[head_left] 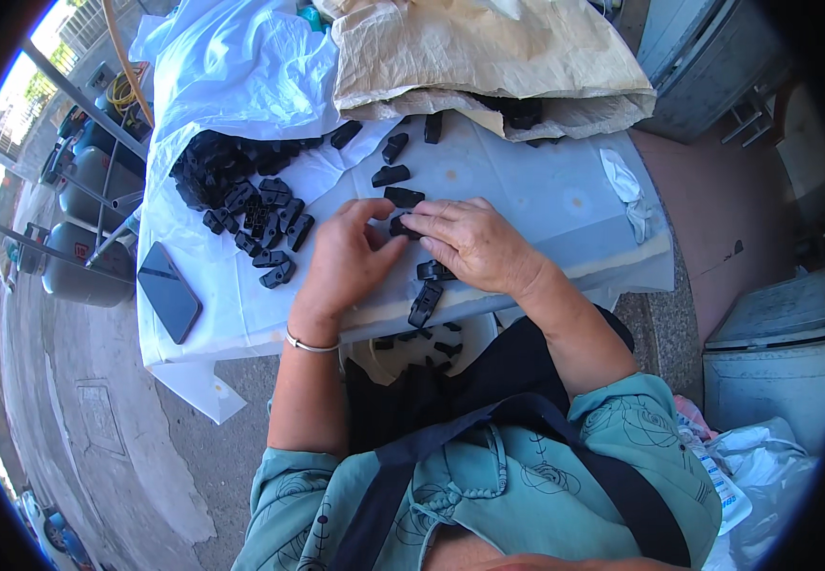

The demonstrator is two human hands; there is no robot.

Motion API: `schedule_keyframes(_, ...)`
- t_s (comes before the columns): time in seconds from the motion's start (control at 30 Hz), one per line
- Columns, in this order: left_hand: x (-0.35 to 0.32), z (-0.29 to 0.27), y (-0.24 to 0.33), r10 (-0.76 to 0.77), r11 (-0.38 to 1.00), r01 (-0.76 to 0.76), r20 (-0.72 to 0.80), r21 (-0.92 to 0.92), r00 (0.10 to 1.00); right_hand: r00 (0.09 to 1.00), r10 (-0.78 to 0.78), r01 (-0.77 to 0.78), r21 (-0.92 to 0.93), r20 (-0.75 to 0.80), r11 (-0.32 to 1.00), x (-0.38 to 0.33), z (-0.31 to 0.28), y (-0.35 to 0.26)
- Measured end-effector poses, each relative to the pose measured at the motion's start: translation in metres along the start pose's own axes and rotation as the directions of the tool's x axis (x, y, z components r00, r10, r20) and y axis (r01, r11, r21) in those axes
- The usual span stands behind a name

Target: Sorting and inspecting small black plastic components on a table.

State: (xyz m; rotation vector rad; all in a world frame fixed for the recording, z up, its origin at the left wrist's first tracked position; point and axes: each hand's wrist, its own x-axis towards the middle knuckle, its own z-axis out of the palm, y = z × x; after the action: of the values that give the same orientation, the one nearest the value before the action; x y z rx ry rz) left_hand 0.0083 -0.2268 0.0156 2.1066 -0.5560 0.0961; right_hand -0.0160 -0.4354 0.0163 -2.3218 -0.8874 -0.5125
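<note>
My right hand (479,240) reaches in from the right, its fingertips pressed on a small black plastic part (400,226) on the covered table. Just left of that part is my left hand (348,255), with thumb and forefinger curved apart and a gap between them. Its other fingers are partly hidden. Another black part (403,197) lies just beyond the fingertips. Closer to me, two black clip-like pieces (425,303) rest by the table's front edge, below my right hand. To the left, several similar pieces (277,273) spread out from a large black heap (211,171).
A white plastic bag (241,71) spills the heap; a brown paper bag (489,57) lies at the back with black parts in its mouth. A phone (168,293) is at the left edge, a white glove (627,190) at right. Below the edge, a tub (474,344) holds black pieces.
</note>
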Motion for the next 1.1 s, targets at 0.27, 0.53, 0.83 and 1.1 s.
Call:
schedule_keyframes(0.27, 0.016, 0.014, -0.003, 0.212, 0.958, -0.177, -0.138, 0.225, 0.967, 0.988, 0.096, -0.087, -0.08, 0.12, 0.993, -0.008, 0.002, -0.007)
schedule_keyframes(0.53, 0.011, 0.012, -0.004, 0.174, 0.954, -0.151, -0.07, 0.257, 0.982, 0.992, 0.061, -0.044, -0.153, 0.108, 0.987, -0.01, 0.005, -0.008)
schedule_keyframes(0.83, 0.016, 0.019, 0.007, 0.206, 0.938, -0.166, -0.106, 0.303, 0.973, 0.985, 0.174, -0.157, -0.487, -0.01, 0.859, 0.06, -0.002, 0.098)
schedule_keyframes(1.1, 0.02, 0.026, 0.0, 0.205, 0.949, -0.183, -0.065, 0.255, 0.977, 0.947, 0.242, -0.179, -0.277, 0.213, 0.944, 0.026, -0.029, 0.047)
